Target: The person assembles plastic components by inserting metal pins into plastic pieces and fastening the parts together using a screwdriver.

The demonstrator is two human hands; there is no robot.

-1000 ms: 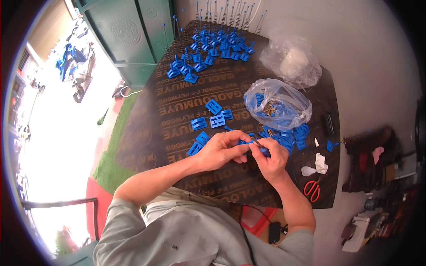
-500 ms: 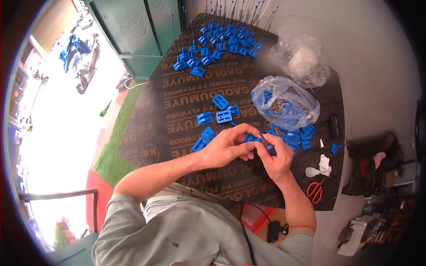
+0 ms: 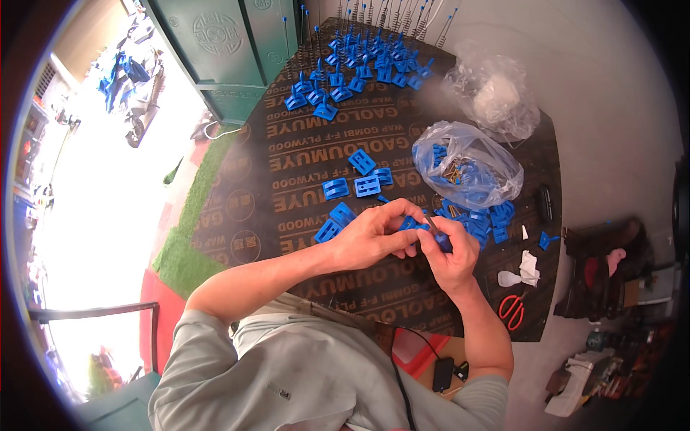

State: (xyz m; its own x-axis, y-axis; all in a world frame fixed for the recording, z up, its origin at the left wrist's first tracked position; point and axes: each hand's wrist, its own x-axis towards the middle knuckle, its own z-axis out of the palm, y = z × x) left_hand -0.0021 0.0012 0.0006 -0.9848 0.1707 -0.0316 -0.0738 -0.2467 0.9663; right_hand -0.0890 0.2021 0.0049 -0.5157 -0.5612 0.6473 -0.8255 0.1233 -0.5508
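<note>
My left hand (image 3: 377, 233) pinches a small blue plastic part (image 3: 411, 223), much of it covered by the fingers. In my right hand (image 3: 454, 255) is a screwdriver (image 3: 443, 242) with a dark blue handle, its shaft pointing up and left at the blue part. Both hands work close together above the table (image 3: 309, 266). Left of them lie several blue rectangular plastic bases (image 3: 367, 187). Just beyond my right hand sits a pile of blue parts (image 3: 478, 224), next to an open clear plastic bag (image 3: 503, 179) of blue pieces and brass-coloured screws.
Blue bases with springs and thin upright rods (image 3: 359, 65) crowd the table's far edge. A crumpled clear bag (image 3: 499, 100) stands far right. Along the right edge lie red-handled scissors (image 3: 512, 312), white scraps (image 3: 529, 269) and a black pen-like object (image 3: 546, 203). A green door (image 3: 215, 43) is beyond.
The view has shifted slightly, so the table's things sit a little to the right. Both hands keep their hold on the blue part and the screwdriver, with little visible movement.
</note>
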